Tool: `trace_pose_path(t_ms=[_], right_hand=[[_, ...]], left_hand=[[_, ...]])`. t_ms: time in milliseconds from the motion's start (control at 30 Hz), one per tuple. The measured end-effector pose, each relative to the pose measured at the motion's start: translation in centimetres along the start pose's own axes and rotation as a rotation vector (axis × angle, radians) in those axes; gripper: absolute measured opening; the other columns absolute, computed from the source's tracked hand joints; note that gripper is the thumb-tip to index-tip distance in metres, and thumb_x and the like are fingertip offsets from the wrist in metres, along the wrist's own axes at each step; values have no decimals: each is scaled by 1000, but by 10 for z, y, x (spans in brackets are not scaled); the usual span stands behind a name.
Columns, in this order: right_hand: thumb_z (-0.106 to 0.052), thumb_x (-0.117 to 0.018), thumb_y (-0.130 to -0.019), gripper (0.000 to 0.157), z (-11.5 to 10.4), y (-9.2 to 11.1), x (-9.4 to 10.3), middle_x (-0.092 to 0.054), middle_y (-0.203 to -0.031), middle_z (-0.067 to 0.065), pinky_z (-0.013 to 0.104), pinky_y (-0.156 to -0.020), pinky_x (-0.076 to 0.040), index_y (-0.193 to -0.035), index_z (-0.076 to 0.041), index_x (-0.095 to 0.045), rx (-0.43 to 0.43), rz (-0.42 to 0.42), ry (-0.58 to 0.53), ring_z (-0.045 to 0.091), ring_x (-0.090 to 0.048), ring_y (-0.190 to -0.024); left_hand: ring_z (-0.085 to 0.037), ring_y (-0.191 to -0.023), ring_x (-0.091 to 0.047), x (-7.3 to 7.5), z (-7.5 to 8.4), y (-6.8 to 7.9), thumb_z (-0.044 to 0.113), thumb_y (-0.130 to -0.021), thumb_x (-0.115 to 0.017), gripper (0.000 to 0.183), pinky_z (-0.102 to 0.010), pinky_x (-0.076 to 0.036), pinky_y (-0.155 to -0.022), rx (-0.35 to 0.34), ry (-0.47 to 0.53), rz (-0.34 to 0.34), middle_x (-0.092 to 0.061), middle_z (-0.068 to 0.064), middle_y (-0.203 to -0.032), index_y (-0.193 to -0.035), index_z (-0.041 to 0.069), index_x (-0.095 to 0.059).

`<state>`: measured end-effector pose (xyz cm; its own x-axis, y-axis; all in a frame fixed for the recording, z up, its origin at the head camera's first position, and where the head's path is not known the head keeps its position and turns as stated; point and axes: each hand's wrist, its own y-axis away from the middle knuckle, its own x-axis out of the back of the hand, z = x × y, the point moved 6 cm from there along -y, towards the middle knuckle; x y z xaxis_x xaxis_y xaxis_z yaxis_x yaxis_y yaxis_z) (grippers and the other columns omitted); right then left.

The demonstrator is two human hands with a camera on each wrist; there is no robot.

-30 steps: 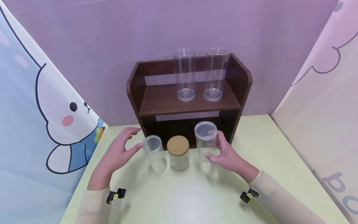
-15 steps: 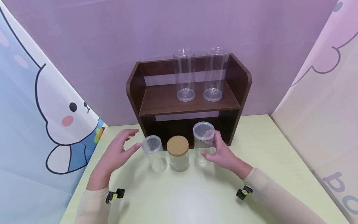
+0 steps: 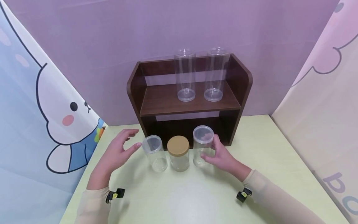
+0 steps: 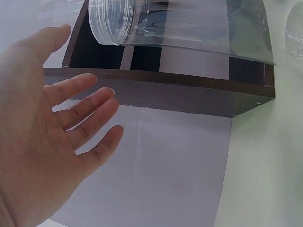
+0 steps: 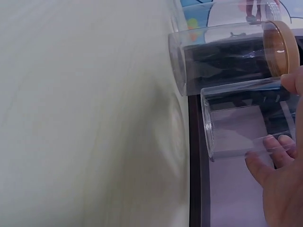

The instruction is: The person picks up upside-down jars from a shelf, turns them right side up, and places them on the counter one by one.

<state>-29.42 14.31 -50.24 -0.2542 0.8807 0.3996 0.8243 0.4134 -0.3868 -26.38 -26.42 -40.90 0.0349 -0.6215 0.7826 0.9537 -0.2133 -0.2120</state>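
Observation:
A clear cylindrical jar with a translucent lid is gripped from the right by my right hand, thumb at the front. The right wrist view shows the fingers around its side, its base close over the table. Just left of it stands a clear jar with a tan lid. Farther left is another clear jar with a translucent lid, upright on the table. Beside that jar is my left hand, its thumb tip near the lid; its fingers are spread and hold nothing.
Behind the jars stands a dark brown two-tier shelf. Two tall clear cylinders, one left and one right, stand on its upper board. The pale green table is bounded by a purple backdrop and printed side panels.
My right hand has moved the jar left and slightly down, closer to the tan-lidded jar. My left hand has barely moved. The other jars and the shelf stay where they were.

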Motion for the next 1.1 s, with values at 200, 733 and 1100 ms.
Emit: trace_pose_path(t_ms=[200,733,1100], right_hand=[[0,-89,-90,83,5,3,-1,-57,-149,11,53,-118,-50,-154,-5,-37,-12,-19,4,33,-61,-139],[1,-90,-89,81,19,10,-6,-57,-147,18,62,-118,-47,-151,-3,-37,-65,-34,-57,38,-56,-141],[0,-90,-89,80,21,10,-5,-58,-146,16,59,-118,-49,-150,-4,-38,-62,-39,-32,37,-58,-140]], left_hand=[[-38,-143,-53,-1,-1,0,46,-109,-71,64,-70,-53,-108,0,-4,-2,-56,-12,-157,-161,14,-51],[-38,-141,-55,-2,-1,1,45,-109,-71,63,-71,-53,-107,8,9,-10,-58,-12,-154,-159,12,-53],[-38,-140,-56,-2,0,-1,43,-109,-72,61,-71,-53,-107,-2,8,-3,-59,-13,-153,-158,12,-54]])
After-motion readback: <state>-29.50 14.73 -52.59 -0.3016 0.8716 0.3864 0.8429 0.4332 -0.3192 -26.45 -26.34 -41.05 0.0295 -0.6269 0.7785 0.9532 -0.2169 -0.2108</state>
